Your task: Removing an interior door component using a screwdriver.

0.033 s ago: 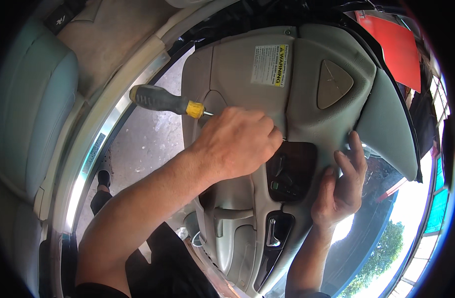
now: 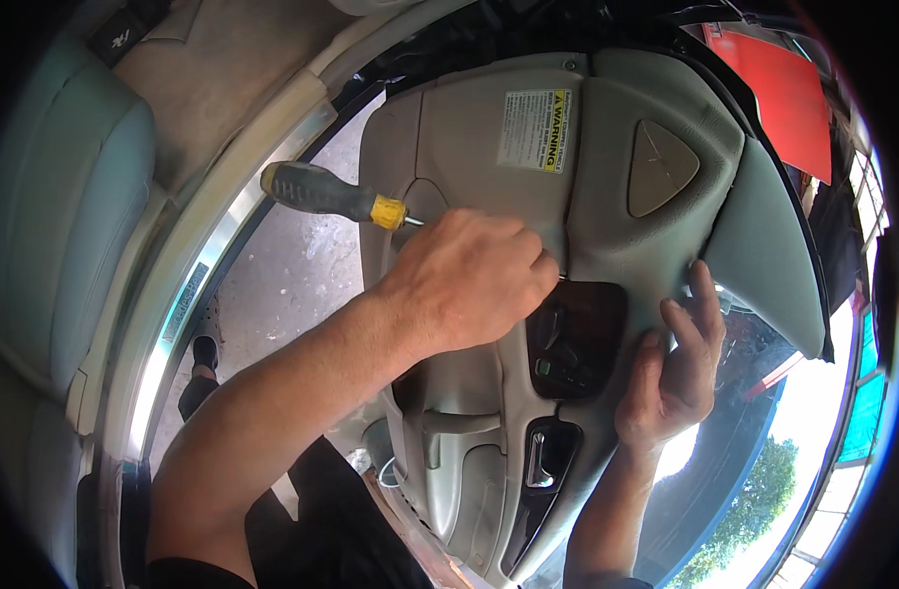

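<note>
My left hand (image 2: 474, 277) is closed round the shaft of a screwdriver (image 2: 327, 192), with its fingers against the door panel (image 2: 489, 221). The screwdriver's dark grey and yellow handle sticks out to the left, over the door's edge. Its tip is hidden by my fist, beside the upper end of the dark switch panel (image 2: 579, 339). My right hand (image 2: 670, 378) rests on the door's window-side edge, fingers apart and curved, the thumb against the trim. Nothing shows in its grasp.
A grey car seat (image 2: 62, 236) and the pale door sill (image 2: 224, 216) lie at the left. The door carries a pull handle (image 2: 459, 423), a chrome latch lever (image 2: 540, 461) and a triangular speaker-like cover (image 2: 662, 169). A red panel (image 2: 773, 98) stands beyond the door.
The screwdriver's handle has shifted very slightly up and to the right, with my left hand still on the shaft. My right hand has stayed in place.
</note>
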Tool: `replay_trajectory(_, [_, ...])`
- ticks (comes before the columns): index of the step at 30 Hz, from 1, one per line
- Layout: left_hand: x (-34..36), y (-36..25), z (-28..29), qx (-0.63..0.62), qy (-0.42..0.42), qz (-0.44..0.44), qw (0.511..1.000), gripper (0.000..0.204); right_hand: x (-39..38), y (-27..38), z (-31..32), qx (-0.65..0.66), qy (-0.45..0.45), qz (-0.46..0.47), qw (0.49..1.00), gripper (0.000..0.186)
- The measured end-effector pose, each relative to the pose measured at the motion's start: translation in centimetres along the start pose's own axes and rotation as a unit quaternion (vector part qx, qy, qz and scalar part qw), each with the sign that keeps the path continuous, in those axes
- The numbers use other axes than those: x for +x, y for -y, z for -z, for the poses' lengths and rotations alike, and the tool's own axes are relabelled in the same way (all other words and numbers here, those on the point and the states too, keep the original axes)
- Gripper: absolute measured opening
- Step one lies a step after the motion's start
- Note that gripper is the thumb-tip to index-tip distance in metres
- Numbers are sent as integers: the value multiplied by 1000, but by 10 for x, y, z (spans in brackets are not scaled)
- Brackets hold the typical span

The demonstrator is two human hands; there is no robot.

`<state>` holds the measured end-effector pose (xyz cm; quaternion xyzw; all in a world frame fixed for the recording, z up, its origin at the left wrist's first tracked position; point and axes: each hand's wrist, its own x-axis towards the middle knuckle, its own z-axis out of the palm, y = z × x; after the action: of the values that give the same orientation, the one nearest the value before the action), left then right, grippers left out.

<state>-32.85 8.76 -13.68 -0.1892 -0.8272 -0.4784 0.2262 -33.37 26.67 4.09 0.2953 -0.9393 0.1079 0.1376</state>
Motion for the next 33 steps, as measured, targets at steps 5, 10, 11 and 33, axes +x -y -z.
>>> replay_trajectory(5, [6,12,0,-19,-17,-33,999,10,0,0,0,-4,2,-2,1000,47])
replay_trajectory(10, [12,17,-4,-24,-18,-62,998,9,-1,-1,0,5,-2,-6,1000,46])
replay_trajectory(11, [13,18,-4,-21,-15,-64,998,9,0,-1,0,11,-1,-11,1000,45])
replay_trajectory(33, [-2,-4,-16,14,-41,9,999,15,12,16,-1,-229,170,116,951,49])
